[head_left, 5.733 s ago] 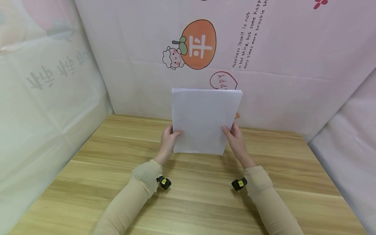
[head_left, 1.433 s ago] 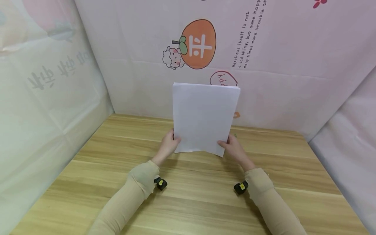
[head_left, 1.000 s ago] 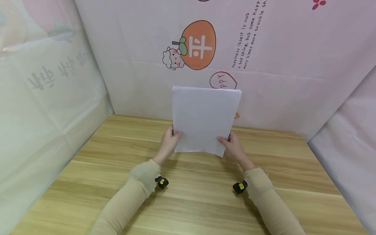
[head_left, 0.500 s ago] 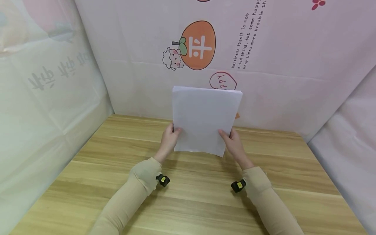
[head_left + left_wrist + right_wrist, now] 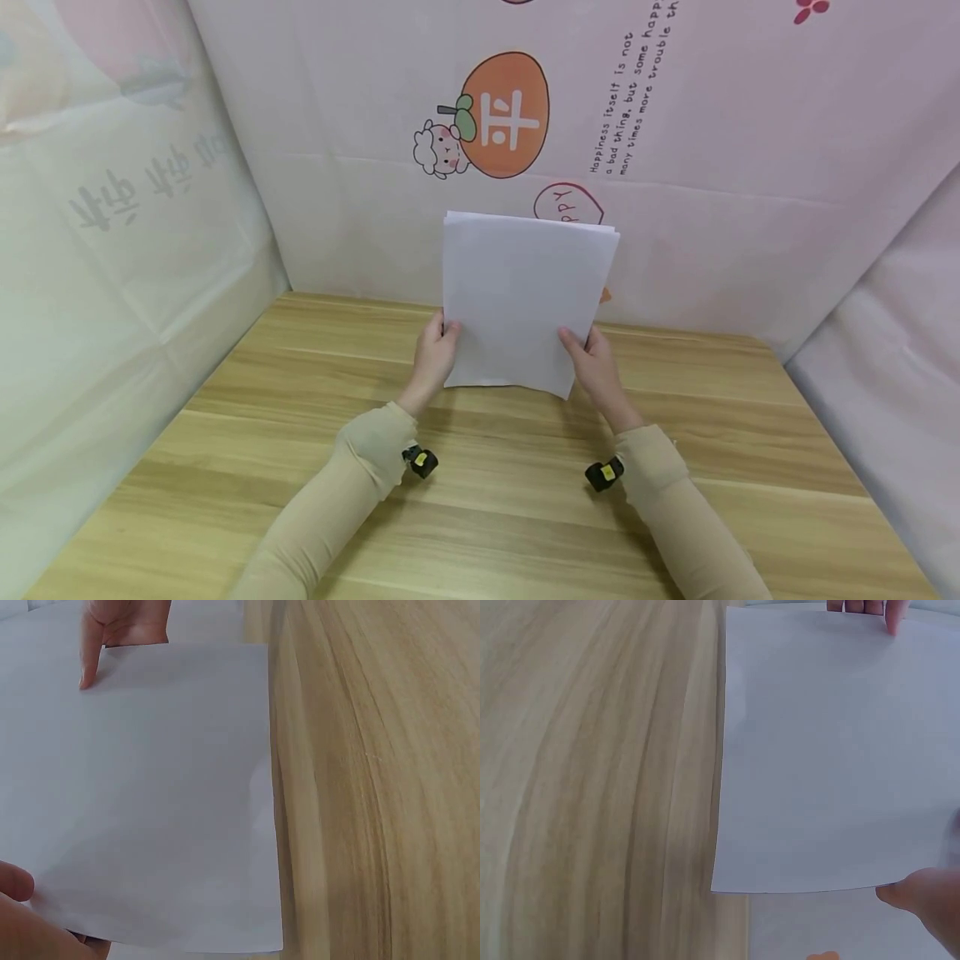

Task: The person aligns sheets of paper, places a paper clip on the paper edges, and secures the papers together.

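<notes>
2 hands hold a stack of white paper (image 5: 525, 304) upright on the wooden table (image 5: 225, 433): left hand (image 5: 435, 354) pinching at 9 o'clock, right hand (image 5: 596, 371) pinching at 3, probably so the sheets' bottom edges square up.

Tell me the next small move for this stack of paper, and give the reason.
Probably tap the paper stack down on the table once more. The left hand and right hand grip its side edges and hold it upright, its bottom edge looks just at or above the wood, and the top edge shows sheets slightly staggered, so the stack seems not yet squared.
</notes>
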`<state>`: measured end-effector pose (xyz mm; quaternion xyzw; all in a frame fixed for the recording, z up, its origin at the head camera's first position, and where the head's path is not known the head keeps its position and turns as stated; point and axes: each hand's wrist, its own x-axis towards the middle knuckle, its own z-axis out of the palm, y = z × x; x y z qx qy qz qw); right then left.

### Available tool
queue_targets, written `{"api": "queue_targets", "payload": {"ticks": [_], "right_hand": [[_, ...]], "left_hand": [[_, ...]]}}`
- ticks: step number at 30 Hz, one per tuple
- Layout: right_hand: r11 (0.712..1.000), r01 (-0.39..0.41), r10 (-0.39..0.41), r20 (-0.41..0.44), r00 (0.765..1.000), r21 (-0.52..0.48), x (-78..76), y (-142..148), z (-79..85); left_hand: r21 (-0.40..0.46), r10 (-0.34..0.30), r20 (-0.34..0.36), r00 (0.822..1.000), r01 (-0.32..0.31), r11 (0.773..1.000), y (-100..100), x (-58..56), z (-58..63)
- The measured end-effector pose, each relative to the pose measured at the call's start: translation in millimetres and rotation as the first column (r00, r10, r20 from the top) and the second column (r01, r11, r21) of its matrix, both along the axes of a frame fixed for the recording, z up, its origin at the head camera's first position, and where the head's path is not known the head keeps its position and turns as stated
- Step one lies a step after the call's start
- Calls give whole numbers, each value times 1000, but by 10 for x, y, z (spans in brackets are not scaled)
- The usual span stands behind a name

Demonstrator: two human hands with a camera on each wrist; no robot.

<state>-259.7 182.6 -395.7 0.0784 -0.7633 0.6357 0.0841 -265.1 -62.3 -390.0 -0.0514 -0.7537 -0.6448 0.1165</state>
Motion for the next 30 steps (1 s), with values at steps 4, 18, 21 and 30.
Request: {"api": "queue_targets", "payload": {"ticks": [4,18,21,30], "right_hand": [[1000,-2,2,-13,1000,-14,1,-6,5],[1000,-4,4,2,1000,-23,7,-17,24],[1000,2,-2,-3,1000,-27,7,-18,43],[999,14,-17,-58,998,-53,28,-20,139]], "left_hand": [[12,-4,-6,1000,4,1000,-1,6,6],[22,-55,65,996,53,998,-26,-5,-59],[31,-45,65,997,43,999,-18,-8,-49],[64,-13,8,1000,12,998,17,-10,67]]}}
